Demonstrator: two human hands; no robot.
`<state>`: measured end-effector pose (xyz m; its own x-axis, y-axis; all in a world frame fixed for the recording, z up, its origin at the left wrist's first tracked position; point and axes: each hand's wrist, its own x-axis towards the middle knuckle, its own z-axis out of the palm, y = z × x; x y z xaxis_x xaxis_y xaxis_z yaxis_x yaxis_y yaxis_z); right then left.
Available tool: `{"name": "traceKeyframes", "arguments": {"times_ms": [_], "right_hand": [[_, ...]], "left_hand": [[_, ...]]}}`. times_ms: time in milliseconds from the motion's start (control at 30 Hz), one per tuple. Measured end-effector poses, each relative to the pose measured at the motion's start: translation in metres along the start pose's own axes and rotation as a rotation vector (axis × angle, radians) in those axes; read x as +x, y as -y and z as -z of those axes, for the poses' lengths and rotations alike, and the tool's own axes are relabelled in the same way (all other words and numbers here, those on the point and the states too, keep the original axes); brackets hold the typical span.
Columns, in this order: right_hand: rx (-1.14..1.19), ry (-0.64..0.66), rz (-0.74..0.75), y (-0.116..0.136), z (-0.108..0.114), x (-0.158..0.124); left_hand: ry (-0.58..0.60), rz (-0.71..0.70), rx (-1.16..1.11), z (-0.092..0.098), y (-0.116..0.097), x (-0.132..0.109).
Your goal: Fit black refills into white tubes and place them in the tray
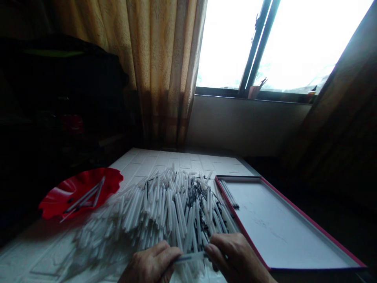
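At six o'clock, pinching opposite ends of a slim, translucent tube (pixel 191 257) with left hand (pixel 151 261) and right hand (pixel 234 253), thumbs pressed against it. Just beyond, facing a loose heap of smooth, whitish tubes (pixel 159 207) mixed with thin, dark rods (pixel 193 191). At eight, seeing a glossy red dish (pixel 72 188) with wavy rim; at four, a flat, straight-edged tray (pixel 277 224), white inside.

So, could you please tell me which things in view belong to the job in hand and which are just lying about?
Likely in use:
tube, held by left hand and right hand
pile
tray and bowl, both holding tubes

Seemingly just there:
curtain
cup
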<state>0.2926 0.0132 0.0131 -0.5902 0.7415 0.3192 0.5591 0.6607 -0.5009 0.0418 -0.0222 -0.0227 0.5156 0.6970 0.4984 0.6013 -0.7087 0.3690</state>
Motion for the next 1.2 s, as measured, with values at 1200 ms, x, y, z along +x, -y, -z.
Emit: {"name": "traceKeyframes", "arguments": {"times_ms": [1200], "right_hand": [[-0.178, 0.061, -0.038, 0.011, -0.004, 0.002]], "left_hand": [[-0.164, 0.276, 0.395, 0.073, 0.016, -0.010]]}}
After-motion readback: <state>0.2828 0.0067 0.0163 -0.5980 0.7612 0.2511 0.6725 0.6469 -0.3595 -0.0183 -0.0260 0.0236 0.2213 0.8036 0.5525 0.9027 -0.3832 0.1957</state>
